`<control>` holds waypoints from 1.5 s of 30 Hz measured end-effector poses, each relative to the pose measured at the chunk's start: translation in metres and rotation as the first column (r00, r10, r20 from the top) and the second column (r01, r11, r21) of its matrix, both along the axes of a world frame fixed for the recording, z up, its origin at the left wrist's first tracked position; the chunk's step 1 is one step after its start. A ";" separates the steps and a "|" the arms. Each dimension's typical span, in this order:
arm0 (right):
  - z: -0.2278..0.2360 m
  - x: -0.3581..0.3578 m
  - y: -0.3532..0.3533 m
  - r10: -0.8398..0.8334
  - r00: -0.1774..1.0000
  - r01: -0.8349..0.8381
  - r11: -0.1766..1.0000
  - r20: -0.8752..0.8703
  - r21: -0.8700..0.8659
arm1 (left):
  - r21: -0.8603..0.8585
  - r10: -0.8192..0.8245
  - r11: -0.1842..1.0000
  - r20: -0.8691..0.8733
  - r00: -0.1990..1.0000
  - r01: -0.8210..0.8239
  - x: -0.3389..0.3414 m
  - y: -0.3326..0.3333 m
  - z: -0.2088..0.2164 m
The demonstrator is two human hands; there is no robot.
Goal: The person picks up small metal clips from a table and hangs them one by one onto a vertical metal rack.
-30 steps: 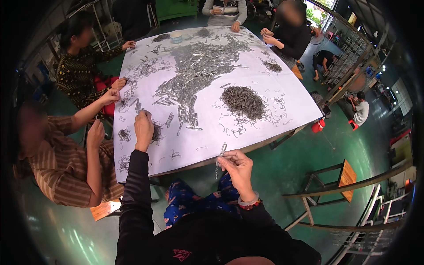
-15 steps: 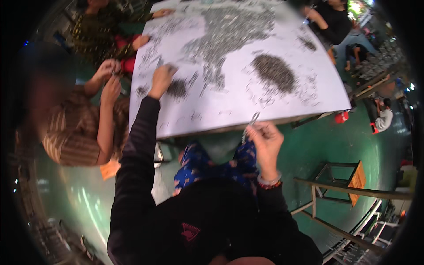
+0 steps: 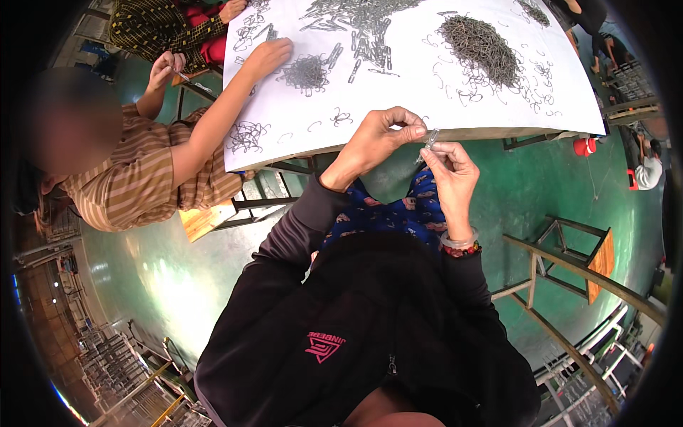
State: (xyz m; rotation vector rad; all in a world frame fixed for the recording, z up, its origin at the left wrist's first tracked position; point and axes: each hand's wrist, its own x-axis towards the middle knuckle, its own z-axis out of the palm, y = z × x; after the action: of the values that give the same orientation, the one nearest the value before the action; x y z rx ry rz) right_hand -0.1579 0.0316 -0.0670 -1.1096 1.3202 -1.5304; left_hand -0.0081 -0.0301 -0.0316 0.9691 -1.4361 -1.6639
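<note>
Just off the table's near edge, my two hands meet. My right hand (image 3: 453,169) pinches a slim, shiny metal piece (image 3: 432,136) upright between thumb and fingertips. My left hand (image 3: 384,139) is closed in a pinch against that piece's upper part; whatever small part it holds is too fine to make out. On the white tabletop (image 3: 398,99) lie a large heap of dark wire hooks (image 3: 480,50) and a smaller hook heap (image 3: 307,73). Behind them spread many slim metal pieces (image 3: 370,35) like the one I hold.
On my left a person in a striped shirt (image 3: 121,192) reaches one hand (image 3: 270,55) onto the table beside the smaller heap. Another person's patterned sleeve (image 3: 153,28) is beyond. Loose hooks (image 3: 247,136) lie near the corner. A wooden-topped stool (image 3: 601,265) stands at right.
My left hand has come back from the small hook heap to meet my right hand. The striped-shirt person's hand now reaches onto the table. The view has shifted.
</note>
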 end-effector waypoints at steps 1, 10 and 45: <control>-0.001 0.001 0.001 -0.006 1.000 0.006 1.000 -0.015 -0.005 | -0.007 -0.001 1.000 0.012 1.000 0.001 0.000 0.001 -0.001; -0.006 0.011 0.005 -0.011 0.957 -0.003 0.999 -0.291 -0.046 | -0.016 0.093 0.995 -0.187 0.978 -0.097 -0.009 0.017 -0.008; -0.001 -0.008 -0.001 0.011 0.918 -0.112 0.966 -0.397 -0.234 | -0.304 0.205 0.937 0.079 0.975 -0.173 -0.005 0.029 0.006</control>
State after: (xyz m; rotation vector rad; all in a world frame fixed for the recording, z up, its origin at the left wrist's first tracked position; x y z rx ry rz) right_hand -0.1663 0.0303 -0.0677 -1.6763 1.3550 -1.5077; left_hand -0.0129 -0.0010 -0.0252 1.0042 -1.5572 -1.2308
